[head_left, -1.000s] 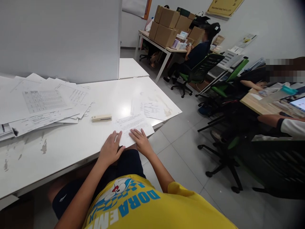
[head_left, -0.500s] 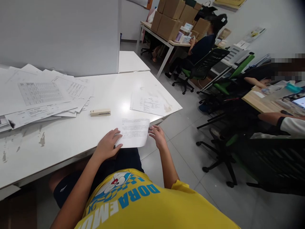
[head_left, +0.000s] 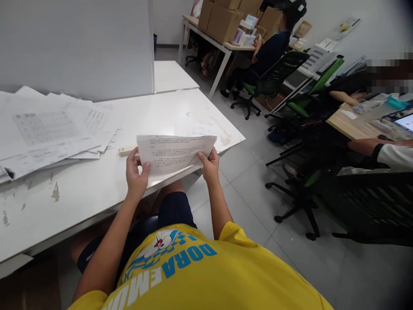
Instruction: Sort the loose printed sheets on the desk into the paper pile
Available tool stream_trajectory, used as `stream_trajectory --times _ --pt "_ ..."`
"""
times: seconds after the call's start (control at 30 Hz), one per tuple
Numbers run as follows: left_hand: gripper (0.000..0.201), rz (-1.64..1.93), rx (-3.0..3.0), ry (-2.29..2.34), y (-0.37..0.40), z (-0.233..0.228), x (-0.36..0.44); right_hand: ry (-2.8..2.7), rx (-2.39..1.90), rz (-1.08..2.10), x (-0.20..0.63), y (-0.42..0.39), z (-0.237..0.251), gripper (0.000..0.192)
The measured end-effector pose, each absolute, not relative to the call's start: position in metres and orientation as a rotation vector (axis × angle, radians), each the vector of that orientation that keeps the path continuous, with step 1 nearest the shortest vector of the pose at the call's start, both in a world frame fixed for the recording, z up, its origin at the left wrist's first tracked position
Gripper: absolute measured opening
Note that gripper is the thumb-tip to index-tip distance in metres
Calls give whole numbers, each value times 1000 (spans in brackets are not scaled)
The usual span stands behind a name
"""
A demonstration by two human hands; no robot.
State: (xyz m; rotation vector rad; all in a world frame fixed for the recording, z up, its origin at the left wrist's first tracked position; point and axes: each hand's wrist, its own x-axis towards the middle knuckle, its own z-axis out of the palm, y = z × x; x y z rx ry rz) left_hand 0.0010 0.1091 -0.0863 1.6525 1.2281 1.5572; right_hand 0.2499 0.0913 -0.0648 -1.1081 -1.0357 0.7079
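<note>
Now my left hand (head_left: 136, 171) and right hand (head_left: 209, 162) pinch the sheet (head_left: 172, 153) by its two lower corners, fingers clamped on it, holding it lifted above the table (head_left: 97, 189), stapler (head_left: 126, 150) behind.

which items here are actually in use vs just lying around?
In use: printed white paper sheet, pinched by left hand and right hand.
Lying about: cream stapler, loose pile of printed papers, single sheet on white table, brown cardboard boxes.
</note>
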Motion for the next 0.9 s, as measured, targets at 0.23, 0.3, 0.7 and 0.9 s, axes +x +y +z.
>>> stream_trajectory --times 0.23,0.3,0.7,0.9 --pt "51 1620 1714 1294 112 -89 -10 -1043 -1089 782 225 129 -86 44" --pt "51 1551 1667 1346 113 -95 -11 -1077 -1120 837 223 130 -94 43" --pt "48 1225 2318 1659 139 -76 -47 -1159 -1588 1004 265 121 -99 49" --pt "57 904 2498 1610 136 -97 -47 -1172 -1649 959 258 127 -98 50"
